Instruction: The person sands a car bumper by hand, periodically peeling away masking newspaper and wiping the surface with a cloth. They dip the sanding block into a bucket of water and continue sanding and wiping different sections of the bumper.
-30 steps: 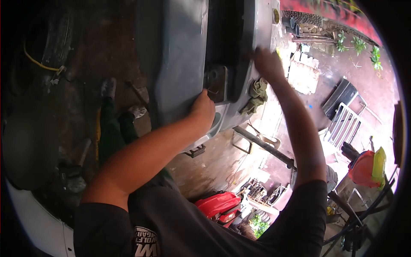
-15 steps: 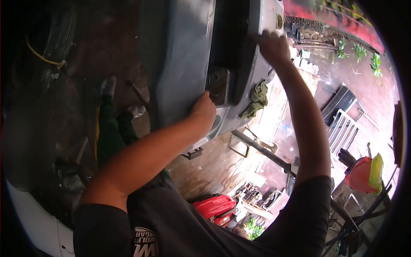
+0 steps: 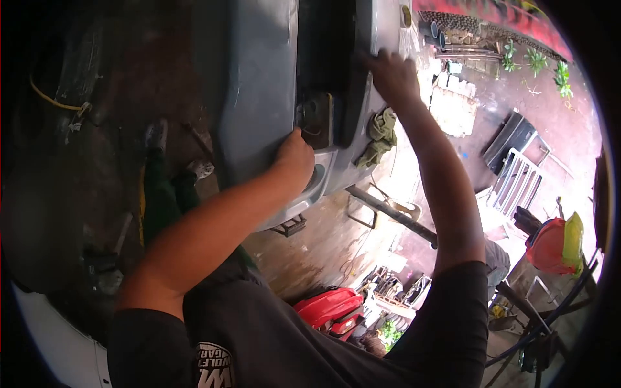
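Note:
A grey vehicle body (image 3: 259, 84) fills the upper middle, with a long dark opening (image 3: 326, 52) between a broad panel and a bumper-like part (image 3: 383, 39). My left hand (image 3: 295, 160) is closed at the broad panel's lower edge, thumb beside the opening; its other fingers are hidden. Across the opening, my right hand (image 3: 396, 79) curls at the bumper-like part. A dark, blurred shape shows at its fingertips, and I cannot make out what it is. A crumpled olive cloth (image 3: 378, 137) hangs over the bumper-like part, below my right hand.
A dark bar (image 3: 394, 216) runs out below the vehicle. To the right lie a dark door-like panel (image 3: 509, 142) and a white slatted frame (image 3: 517, 178). An orange-and-yellow object (image 3: 553, 246) stands at far right. Another person's green trouser leg (image 3: 158, 194) is at left.
The vehicle and both hands appear shifted slightly left in the view. My right hand sits a little lower in the view, still by the bumper-like part; my left hand keeps its place.

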`<state>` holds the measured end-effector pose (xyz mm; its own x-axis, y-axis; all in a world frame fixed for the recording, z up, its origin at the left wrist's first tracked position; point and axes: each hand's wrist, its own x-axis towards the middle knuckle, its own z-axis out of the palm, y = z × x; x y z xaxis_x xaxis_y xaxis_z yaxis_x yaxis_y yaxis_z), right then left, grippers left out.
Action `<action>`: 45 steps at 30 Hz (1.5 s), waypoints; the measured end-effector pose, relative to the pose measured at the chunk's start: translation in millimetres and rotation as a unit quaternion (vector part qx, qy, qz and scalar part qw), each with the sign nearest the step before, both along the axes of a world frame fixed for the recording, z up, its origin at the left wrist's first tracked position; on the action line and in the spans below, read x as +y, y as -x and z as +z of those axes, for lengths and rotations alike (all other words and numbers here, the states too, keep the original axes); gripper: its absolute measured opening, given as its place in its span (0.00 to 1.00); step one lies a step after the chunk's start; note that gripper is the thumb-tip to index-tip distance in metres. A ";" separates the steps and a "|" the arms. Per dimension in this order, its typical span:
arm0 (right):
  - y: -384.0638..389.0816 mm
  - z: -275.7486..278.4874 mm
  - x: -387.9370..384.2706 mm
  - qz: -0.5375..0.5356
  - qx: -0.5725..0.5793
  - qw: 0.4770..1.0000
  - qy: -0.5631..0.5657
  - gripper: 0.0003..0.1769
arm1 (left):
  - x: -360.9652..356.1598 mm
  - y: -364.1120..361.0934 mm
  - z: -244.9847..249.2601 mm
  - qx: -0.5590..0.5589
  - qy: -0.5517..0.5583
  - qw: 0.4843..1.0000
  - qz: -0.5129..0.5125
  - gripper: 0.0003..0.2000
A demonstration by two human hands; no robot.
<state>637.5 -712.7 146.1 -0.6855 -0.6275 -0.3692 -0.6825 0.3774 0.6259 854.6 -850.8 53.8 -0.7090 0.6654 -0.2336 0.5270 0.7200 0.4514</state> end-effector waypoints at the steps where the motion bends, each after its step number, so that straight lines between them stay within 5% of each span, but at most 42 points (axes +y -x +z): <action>1: 9.1 -4.5 -3.9 -0.009 0.004 1.000 0.020 0.30 | -0.8 0.4 -1.5 0.003 0.005 1.000 -0.001 0.10; 6: -124.3 -14.9 61.2 -0.127 -0.113 0.983 -0.062 0.29 | 4.7 -0.5 -15.0 0.001 -0.027 0.999 0.021 0.09; 8: -171.6 -5.2 83.6 -0.199 -0.200 0.959 0.007 0.29 | 2.9 -1.2 -11.5 0.002 -0.021 0.999 0.029 0.11; 14: -258.6 62.9 79.4 -0.445 -0.161 0.837 0.275 0.30 | -1.3 9.3 25.5 -0.057 -0.043 0.996 0.059 0.23; 18: -392.0 8.0 101.9 -0.529 -0.123 0.600 0.588 0.27 | 39.9 -11.2 6.1 -0.027 -0.097 0.993 0.062 0.39; 20: -455.7 -11.3 86.5 -0.642 -0.110 0.400 0.645 0.22 | 57.1 -17.2 -1.0 0.012 -0.080 0.996 0.027 0.43; 25: -592.9 -63.7 32.7 -0.680 0.009 0.187 0.709 0.16 | 83.1 -22.4 2.6 0.021 -0.006 1.000 -0.004 0.45; 28: -604.3 -8.0 20.3 -0.732 -0.002 0.076 0.677 0.14 | 84.2 -25.6 -2.9 0.068 0.027 0.997 -0.031 0.45; 32: -617.9 8.6 8.0 -0.641 0.127 0.056 0.755 0.12 | 80.2 -31.2 0.4 0.145 0.047 0.986 -0.067 0.42; 37: -632.6 2.6 39.5 -0.526 0.109 -0.055 0.842 0.13 | 101.8 -53.3 19.3 0.107 0.109 0.984 -0.091 0.37; 40: -646.9 -6.9 79.3 -0.528 0.063 -0.049 0.845 0.13 | 126.6 -112.4 27.5 0.050 0.093 0.982 -0.157 0.35; 41: -652.6 -5.2 93.9 -0.506 0.054 -0.047 0.860 0.13 | 134.9 -139.2 15.2 0.022 0.009 0.980 -0.199 0.34; 44: -682.3 1.4 149.4 -0.555 -0.036 0.067 0.828 0.12 | 174.6 -239.5 16.2 -0.128 -0.173 0.952 -0.216 0.28; 45: -697.3 -11.5 166.3 -0.574 -0.051 0.089 0.812 0.12 | 192.4 -274.6 19.9 -0.269 -0.208 0.928 -0.152 0.26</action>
